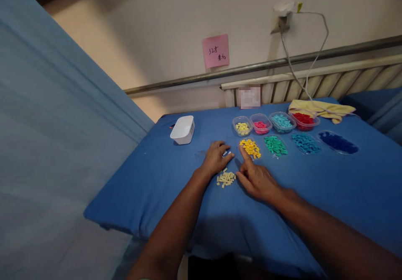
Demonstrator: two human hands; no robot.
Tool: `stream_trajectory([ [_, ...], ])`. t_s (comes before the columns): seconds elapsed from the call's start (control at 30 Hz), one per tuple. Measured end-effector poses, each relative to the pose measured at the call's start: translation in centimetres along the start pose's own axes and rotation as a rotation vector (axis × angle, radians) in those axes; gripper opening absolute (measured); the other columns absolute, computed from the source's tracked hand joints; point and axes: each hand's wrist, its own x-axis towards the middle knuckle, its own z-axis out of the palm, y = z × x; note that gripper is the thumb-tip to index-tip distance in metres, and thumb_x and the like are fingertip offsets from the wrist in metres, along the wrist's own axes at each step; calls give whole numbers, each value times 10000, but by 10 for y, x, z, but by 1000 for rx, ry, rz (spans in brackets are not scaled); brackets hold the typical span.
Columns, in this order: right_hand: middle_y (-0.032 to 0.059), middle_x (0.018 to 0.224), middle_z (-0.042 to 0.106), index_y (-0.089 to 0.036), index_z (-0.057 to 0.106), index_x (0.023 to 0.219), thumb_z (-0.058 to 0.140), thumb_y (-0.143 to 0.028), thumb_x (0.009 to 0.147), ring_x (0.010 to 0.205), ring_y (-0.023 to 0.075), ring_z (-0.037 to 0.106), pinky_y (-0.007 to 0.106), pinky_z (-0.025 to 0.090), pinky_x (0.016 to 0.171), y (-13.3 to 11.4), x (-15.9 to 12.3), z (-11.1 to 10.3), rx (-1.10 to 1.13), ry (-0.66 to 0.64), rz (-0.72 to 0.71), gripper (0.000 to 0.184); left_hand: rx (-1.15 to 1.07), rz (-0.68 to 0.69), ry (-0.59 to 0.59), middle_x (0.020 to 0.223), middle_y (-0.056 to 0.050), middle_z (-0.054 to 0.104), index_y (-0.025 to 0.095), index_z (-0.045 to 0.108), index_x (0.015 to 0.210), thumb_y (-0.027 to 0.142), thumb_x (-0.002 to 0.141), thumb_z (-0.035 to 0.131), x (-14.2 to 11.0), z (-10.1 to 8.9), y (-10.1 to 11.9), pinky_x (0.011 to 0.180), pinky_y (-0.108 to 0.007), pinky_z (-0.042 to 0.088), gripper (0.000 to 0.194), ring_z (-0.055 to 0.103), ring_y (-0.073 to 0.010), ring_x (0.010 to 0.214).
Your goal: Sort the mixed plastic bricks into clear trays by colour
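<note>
My left hand [216,158] rests on the blue table cover with its fingers curled round a small white-and-blue piece I cannot make out. A little heap of cream bricks [225,178] lies just below it, between both hands. My right hand [256,178] lies on the cover with the forefinger stretched toward a clear tray of orange-yellow bricks [250,148], its other fingers loosely bent and nothing in it.
Further clear trays hold pale yellow [242,127], pink [261,125], light blue [282,121], red [303,119], green [275,145], blue [305,142] and dark blue [338,142] bricks. An upturned white tub [182,129] stands back left. A yellow cloth [320,108] lies at the far edge.
</note>
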Motion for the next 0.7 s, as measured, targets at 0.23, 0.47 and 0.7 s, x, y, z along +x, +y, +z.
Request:
stream_trajectory([
  [0.23,90,1135,839,-235,644,1519,550,-318,1106,970,272,805,420,624,883,1,2,-6,-39,-76,-29,432,-133,109,106,1161,-114,754,182,781,1119,265,1048,662,-6,6,-3,1099,-484,534,162,678,-277,1132],
  [0.47,85,1167,833,-244,763,1288,543,-317,1132,1047,273,805,434,635,930,1,3,-10,-52,-106,-48,279,-257,-50,219,1221,-105,768,196,787,1249,317,1073,653,-32,-48,10,1057,-424,574,252,723,-255,1126],
  [0.7,157,1541,711,-254,594,1612,723,-419,1043,1355,361,710,560,607,1096,-6,6,-7,-55,-169,-120,606,-178,-39,-335,1532,-147,658,244,597,1601,356,907,893,-96,-82,37,1156,-473,556,762,670,-357,1359],
])
